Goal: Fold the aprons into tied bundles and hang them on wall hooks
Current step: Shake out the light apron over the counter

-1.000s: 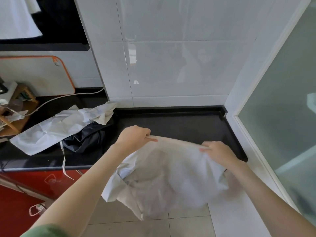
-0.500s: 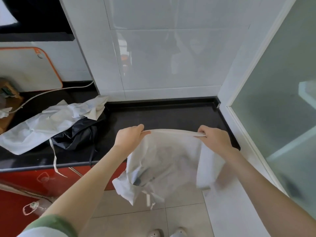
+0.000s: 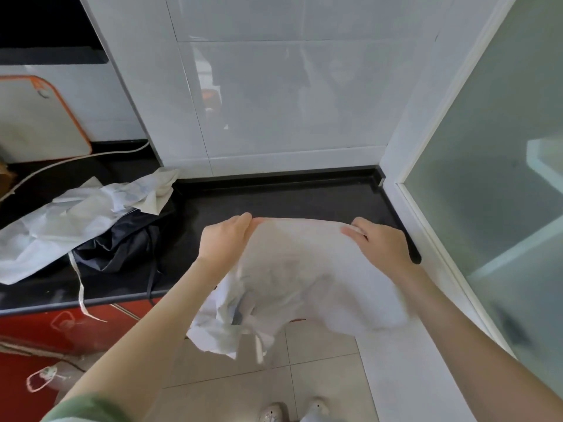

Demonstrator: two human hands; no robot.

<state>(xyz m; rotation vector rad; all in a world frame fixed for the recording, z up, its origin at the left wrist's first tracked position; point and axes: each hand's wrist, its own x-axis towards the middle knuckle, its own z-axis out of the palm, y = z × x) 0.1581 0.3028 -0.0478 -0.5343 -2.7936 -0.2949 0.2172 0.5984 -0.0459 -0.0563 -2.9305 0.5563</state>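
Observation:
A white apron (image 3: 301, 272) hangs in the air in front of the black counter (image 3: 292, 202), stretched between both hands by its top edge. My left hand (image 3: 225, 239) pinches the left end of that edge. My right hand (image 3: 380, 242) pinches the right end. The cloth below sags and blurs, with a crumpled part and a strap dangling at the lower left. A second white apron (image 3: 70, 220) lies crumpled on the counter to the left, over a black apron (image 3: 122, 245). No wall hook is in view.
A white strap (image 3: 79, 287) and a black strap hang over the counter's front edge above the red cabinet (image 3: 61, 327). A cutting board (image 3: 36, 120) leans at the far left with a white cable. A frosted glass door (image 3: 493, 190) stands on the right. Tiled wall behind.
The view has tilted down and shifted. Both hands have drawn the apron's top edge taut and keep hold of it; the cloth below has swung and billowed.

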